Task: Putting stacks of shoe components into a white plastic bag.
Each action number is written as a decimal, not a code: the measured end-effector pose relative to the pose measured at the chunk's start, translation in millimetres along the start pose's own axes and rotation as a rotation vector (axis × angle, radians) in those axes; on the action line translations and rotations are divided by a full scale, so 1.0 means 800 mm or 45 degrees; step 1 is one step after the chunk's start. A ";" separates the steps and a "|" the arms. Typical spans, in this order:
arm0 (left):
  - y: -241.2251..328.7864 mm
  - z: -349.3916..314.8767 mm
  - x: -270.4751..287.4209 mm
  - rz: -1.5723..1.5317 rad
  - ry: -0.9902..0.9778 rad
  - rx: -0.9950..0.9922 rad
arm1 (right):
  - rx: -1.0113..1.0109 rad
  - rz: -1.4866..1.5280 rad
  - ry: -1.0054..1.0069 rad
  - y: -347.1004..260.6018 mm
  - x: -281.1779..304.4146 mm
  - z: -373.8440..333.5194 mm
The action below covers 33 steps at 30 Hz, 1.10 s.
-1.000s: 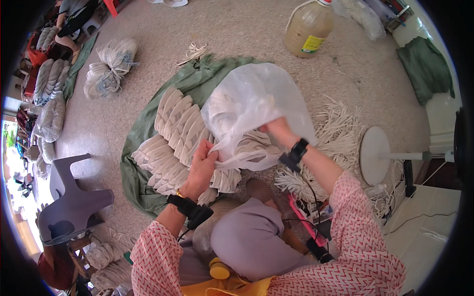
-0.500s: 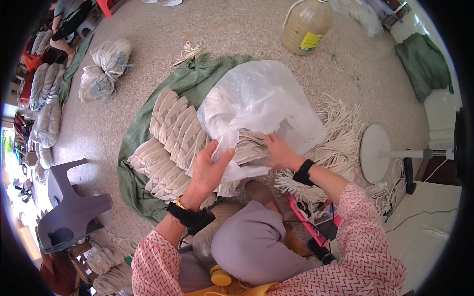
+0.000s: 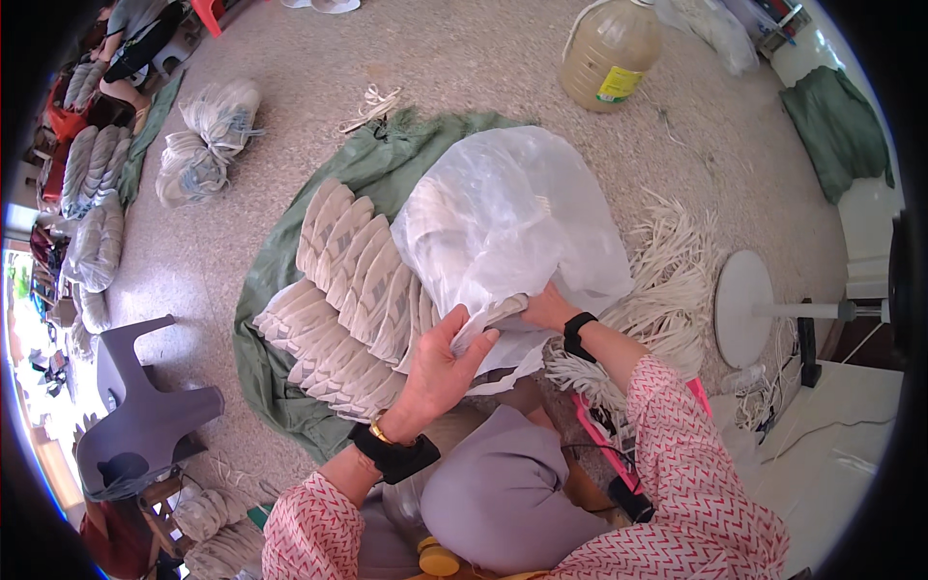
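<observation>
A translucent white plastic bag (image 3: 517,193) lies in front of me with beige fabric pieces showing through it. My left hand (image 3: 445,362) pinches the near edge of the bag's mouth between thumb and fingers. At the mouth's right side is my right hand (image 3: 549,311), its fingers hidden in the bag's folds. Between the hands a bit of beige fabric (image 3: 507,309) shows in the opening. To the left, rows of nested beige fabric pieces with grey patches (image 3: 358,261), which look like shoe uppers, lie on a green woven sheet (image 3: 256,329).
White laces (image 3: 667,271) are heaped right of the bag, near a round white base with a pole (image 3: 744,309). A pink tray (image 3: 604,440) sits by my right knee. A large jug (image 3: 609,58) stands far off; a grey stool (image 3: 145,416) is at left. Another person (image 3: 140,48) sits far left.
The right hand has gone from lying spread on the fabric pieces to the bag's folds. My left hand has shifted right and down with the bag's edge, and the opening looks narrower.
</observation>
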<state>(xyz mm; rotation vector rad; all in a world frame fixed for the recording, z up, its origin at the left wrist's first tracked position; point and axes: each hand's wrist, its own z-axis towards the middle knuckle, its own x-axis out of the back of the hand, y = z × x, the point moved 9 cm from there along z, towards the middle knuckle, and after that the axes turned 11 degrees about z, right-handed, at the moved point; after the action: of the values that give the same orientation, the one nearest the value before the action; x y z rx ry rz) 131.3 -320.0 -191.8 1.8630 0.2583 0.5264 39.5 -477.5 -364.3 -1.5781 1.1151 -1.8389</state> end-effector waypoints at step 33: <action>-0.005 -0.001 0.044 0.054 0.246 0.046 | 0.096 0.027 -0.046 -0.085 0.077 0.000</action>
<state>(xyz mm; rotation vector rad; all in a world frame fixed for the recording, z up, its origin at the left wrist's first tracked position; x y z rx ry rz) 162.2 -303.2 -187.3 1.8572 0.3598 0.7369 35.5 -487.9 -273.3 -1.5448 1.0308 -1.8097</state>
